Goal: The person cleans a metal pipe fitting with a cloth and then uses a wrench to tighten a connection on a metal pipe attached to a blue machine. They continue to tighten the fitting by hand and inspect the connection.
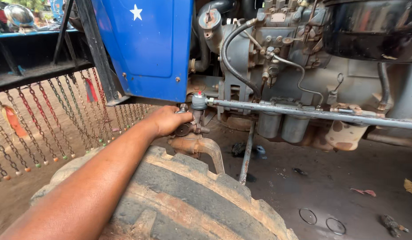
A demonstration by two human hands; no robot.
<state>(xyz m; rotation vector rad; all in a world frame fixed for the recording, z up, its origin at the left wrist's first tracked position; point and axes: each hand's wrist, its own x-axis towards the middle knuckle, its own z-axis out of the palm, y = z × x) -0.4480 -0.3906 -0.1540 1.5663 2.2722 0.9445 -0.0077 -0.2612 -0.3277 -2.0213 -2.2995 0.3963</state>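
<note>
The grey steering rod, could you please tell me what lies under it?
Under the grey steering rod hang two grey filter canisters, above dirt ground with two metal rings. The tyre hides more.

Blue body panel (pixel 146 44) with a white star (pixel 136 12) sits at 11 o'clock, beaded chains (pixel 50 120) hanging in rows at 9 o'clock. Grey engine block (pixel 303 58) with a black hose (pixel 230 58) fills 1 to 2 o'clock. Muddy tyre (pixel 188 200) at 6 o'clock; two wire rings (pixel 321 221) and a dry leaf (pixel 410 187) lie on the dirt floor (pixel 330 178) at 4 to 5 o'clock.
</note>
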